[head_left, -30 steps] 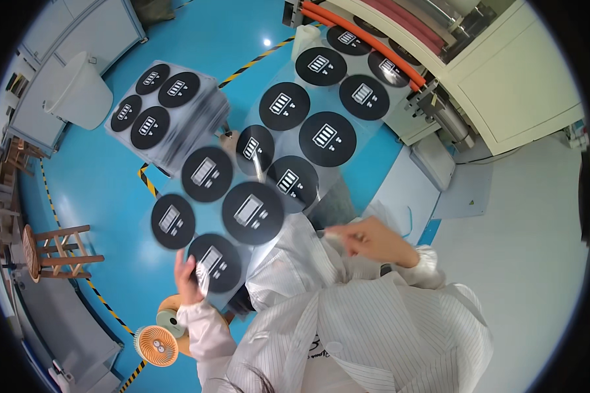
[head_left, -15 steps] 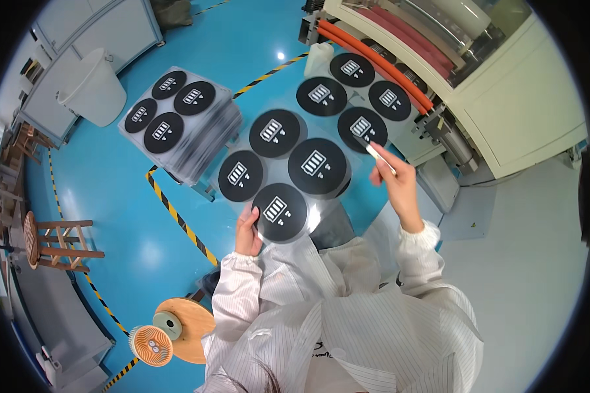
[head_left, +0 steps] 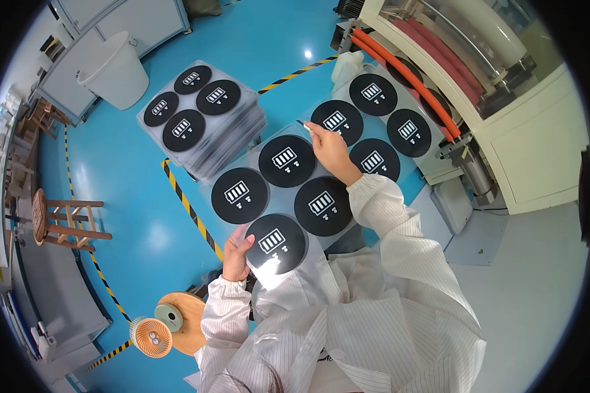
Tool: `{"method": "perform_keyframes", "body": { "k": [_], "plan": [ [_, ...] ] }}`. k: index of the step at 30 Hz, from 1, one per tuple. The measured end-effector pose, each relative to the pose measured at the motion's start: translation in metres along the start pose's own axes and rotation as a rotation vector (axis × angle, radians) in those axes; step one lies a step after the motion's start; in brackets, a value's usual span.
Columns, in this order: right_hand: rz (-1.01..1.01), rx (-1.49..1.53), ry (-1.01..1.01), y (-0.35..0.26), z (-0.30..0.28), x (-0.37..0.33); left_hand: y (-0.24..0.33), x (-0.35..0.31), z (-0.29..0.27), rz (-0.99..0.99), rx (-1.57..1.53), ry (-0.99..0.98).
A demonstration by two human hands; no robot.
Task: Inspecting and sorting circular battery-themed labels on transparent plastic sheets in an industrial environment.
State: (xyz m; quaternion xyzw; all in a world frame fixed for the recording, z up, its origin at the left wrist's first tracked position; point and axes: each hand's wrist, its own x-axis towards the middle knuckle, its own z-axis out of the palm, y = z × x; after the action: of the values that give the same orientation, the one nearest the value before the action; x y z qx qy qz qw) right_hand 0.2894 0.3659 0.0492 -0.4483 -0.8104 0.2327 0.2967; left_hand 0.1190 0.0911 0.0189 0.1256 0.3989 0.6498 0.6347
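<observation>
A clear plastic sheet (head_left: 286, 188) printed with black discs stretches from my lap toward the machine. My left hand (head_left: 237, 254) is closed on its near-left corner, thumb on top beside the nearest black disc (head_left: 276, 243). In my right hand (head_left: 332, 152) is a slim white-handled knife (head_left: 307, 128), pinched between the fingers. Its dark tip points to the far left, near the sheet's far edge between two groups of discs. Whether the tip touches the sheet I cannot tell. My right forearm covers part of the sheet's right side.
A stack of similar sheets (head_left: 224, 141) stands at the left. Orange rollers (head_left: 406, 84) on a cream machine (head_left: 537, 137) are at the far right, with the sheet passing beneath. Behind the stack is a white bin (head_left: 115, 75). A wooden stool (head_left: 69, 223) and small fan (head_left: 152, 337) are left.
My right hand has swept left across the sheet with the knife, from its right side to near its far edge. My left hand has moved slightly nearer with the corner; the view has shifted.
</observation>
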Motion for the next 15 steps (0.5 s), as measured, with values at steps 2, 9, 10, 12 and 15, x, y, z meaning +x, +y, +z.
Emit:
{"method": "perform_keyframes", "body": {
  "k": [2, 9, 10, 12, 15],
  "plan": [
    [-0.015, -0.064, 0.007, -0.001, 0.007, 0.004, 0.0, -0.003, -0.003, 0.017, 0.005, 0.022],
    [0.02, -0.187, -0.112, -0.018, 0.025, 0.01, 0.017, -0.019, -0.004, 0.039, 0.053, 0.055],
    [0.027, -0.169, -0.112, -0.02, 0.026, 0.013, 0.018, -0.021, -0.003, 0.051, 0.073, 0.066],
    [0.004, -0.122, -0.086, -0.026, 0.029, 0.017, 0.022, -0.028, -0.002, 0.058, 0.089, 0.067],
    [0.002, -0.015, -0.069, -0.038, 0.027, 0.011, 0.029, -0.041, -0.008, 0.084, 0.105, 0.109]
  ]
}}
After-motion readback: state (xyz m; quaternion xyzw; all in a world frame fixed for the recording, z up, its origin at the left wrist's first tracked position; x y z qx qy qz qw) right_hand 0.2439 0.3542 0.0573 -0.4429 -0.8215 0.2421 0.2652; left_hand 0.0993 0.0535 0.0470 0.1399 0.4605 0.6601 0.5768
